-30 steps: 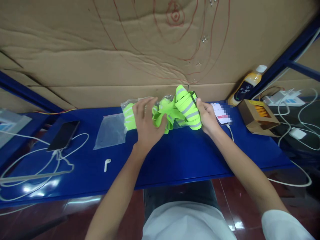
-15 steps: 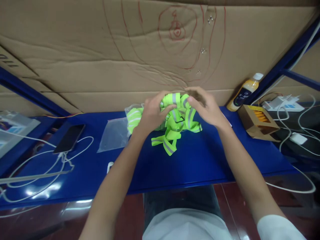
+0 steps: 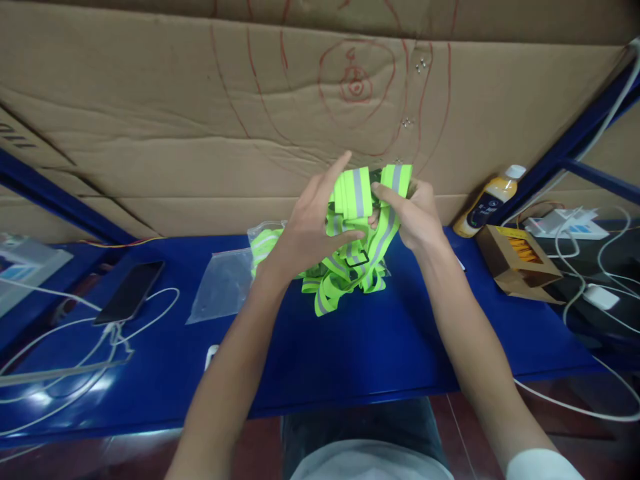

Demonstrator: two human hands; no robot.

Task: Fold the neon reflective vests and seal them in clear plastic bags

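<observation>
A bundle of neon-yellow reflective straps (image 3: pixel 356 193) with grey centre stripes is raised above the blue table, folded in flat layers at the top. My left hand (image 3: pixel 311 230) holds its left side, thumb stretched across the front and index finger pointing up; the other fingers are partly hidden. My right hand (image 3: pixel 414 210) pinches a strap end (image 3: pixel 397 179) at the upper right, thumb in front. A black buckle (image 3: pixel 358 257) shows among the hanging loops below. More yellow-green strap material (image 3: pixel 263 245) lies in clear plastic at left, partly behind my left hand.
A clear zip bag (image 3: pixel 223 283) lies on the blue table (image 3: pixel 370 360). To the left are a phone (image 3: pixel 131 292) and white cables. At right stand a juice bottle (image 3: pixel 490 201) and an open cardboard box (image 3: pixel 520 261). A cardboard panel (image 3: pixel 165 133) rises behind.
My right hand has drawn a strap end up and apart from the folded layers. My left fingers have extended more. The buckle is more exposed, and the view has tilted slightly upward.
</observation>
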